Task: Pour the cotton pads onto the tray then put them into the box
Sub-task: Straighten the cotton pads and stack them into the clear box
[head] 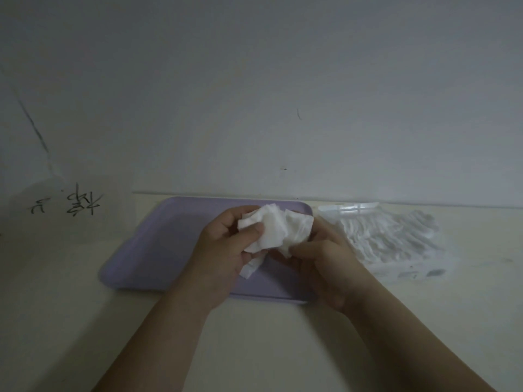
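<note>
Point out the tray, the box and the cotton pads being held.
tray (158, 250): head view, bare floor on its left side.
box (410, 271): head view, clear front wall.
held cotton pads (274, 230): head view, middle of the white bunch.

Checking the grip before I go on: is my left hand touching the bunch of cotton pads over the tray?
Touching. The head view shows the left hand gripping the cotton pads, thumb pressed onto them, over the tray.
</note>
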Available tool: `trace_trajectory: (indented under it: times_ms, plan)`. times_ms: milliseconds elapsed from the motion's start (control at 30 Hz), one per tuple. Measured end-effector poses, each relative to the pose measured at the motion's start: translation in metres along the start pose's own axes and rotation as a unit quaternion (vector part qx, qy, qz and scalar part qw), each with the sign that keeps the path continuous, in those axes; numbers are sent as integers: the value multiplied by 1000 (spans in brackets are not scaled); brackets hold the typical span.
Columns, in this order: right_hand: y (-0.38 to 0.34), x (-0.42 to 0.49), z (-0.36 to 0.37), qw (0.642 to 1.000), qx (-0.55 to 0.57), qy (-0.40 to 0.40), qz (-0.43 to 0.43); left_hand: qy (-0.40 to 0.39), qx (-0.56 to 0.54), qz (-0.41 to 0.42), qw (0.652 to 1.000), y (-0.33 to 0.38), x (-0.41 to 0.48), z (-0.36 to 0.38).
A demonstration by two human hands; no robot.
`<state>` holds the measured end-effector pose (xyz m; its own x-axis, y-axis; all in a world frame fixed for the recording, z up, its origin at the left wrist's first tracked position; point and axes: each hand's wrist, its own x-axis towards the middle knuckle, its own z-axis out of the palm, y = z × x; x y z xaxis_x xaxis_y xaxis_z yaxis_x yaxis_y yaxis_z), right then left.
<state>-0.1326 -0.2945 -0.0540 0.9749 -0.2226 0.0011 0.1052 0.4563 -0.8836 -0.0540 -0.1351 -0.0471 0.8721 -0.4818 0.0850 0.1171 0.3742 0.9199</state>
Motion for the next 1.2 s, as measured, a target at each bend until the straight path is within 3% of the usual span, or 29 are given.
trace_trajectory:
  times_ms: [100, 333, 700, 967, 1200]
  plan:
    - [5, -2, 0, 1000, 1, -7, -7, 1, 35, -7, 999, -3, -5, 2]
    - [6, -9, 8, 1000, 6, -22, -14, 86, 160, 29, 983, -12, -12, 6]
    - [5, -9, 8, 1000, -15, 3, -2, 65, 335, 100, 935, -13, -13, 6]
    - [5, -11, 12, 999, 24, 33, 31, 25, 325, 70, 943, -11, -19, 15]
    - [4, -10, 19, 997, 43, 49, 45, 61, 323, 105, 939, -10, -20, 16]
